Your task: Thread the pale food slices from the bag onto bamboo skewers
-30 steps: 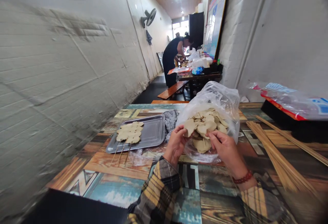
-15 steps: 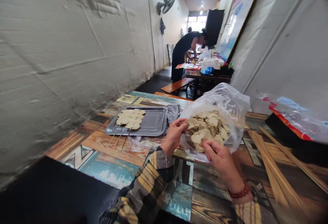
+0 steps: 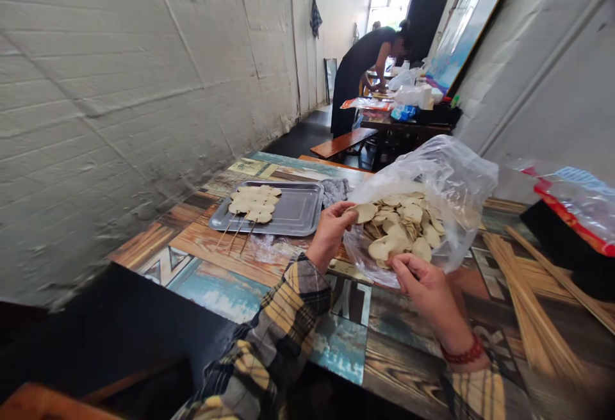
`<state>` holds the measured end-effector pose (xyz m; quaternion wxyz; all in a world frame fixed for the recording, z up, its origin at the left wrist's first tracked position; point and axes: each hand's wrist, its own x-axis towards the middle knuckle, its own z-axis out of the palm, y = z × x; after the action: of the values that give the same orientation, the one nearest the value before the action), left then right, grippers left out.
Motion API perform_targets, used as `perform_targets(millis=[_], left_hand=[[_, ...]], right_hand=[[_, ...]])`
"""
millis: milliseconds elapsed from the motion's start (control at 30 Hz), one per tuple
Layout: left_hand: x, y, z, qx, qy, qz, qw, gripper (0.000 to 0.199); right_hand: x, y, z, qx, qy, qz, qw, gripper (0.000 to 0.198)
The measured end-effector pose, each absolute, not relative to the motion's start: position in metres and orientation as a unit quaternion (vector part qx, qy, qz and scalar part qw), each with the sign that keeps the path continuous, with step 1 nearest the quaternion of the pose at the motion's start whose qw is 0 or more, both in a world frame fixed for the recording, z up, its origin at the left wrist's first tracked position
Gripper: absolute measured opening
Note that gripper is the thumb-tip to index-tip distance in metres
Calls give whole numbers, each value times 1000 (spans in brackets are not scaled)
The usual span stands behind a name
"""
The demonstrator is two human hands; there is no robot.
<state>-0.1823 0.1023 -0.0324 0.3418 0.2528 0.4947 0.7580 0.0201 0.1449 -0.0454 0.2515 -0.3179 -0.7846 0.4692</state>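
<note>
My left hand (image 3: 332, 233) is closed, thumb and fingers pinching the edge of a thin, pale beige round slice (image 3: 366, 212). It is at the left side of an open clear plastic bag (image 3: 468, 173) with a heap of such slices (image 3: 406, 205) in it. At the front of the bag, my right hand (image 3: 425, 284) is closed on the edge of another pale slice (image 3: 383, 250); whether a thin stick is also between its fingers, I cannot tell. Left of the bag, a metal tray (image 3: 298, 209) bears several slices threaded on skewers (image 3: 254, 203), their stick ends over the near rim.
Bundles of bare wooden skewers (image 3: 523, 305) lie on the patchwork table (image 3: 216, 292) at right. Behind them is a black box (image 3: 557, 234) with red-edged plastic packaging. Grey crumpled cloth-like material (image 3: 335, 191) is by the tray. Further off, a person (image 3: 358, 80) bends over another table.
The view has tilted down and shifted left, so everything appears higher and further right. Both hands keep their grips on the slices, with little movement relative to the bag.
</note>
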Motion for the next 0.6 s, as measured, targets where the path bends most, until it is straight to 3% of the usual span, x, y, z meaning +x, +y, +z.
perform_targets(millis=[600], left_hand=[[-182,102,-29,281,512,755,299,24]], right_hand=[[16,140,-33,-295,-823,423,240,34]])
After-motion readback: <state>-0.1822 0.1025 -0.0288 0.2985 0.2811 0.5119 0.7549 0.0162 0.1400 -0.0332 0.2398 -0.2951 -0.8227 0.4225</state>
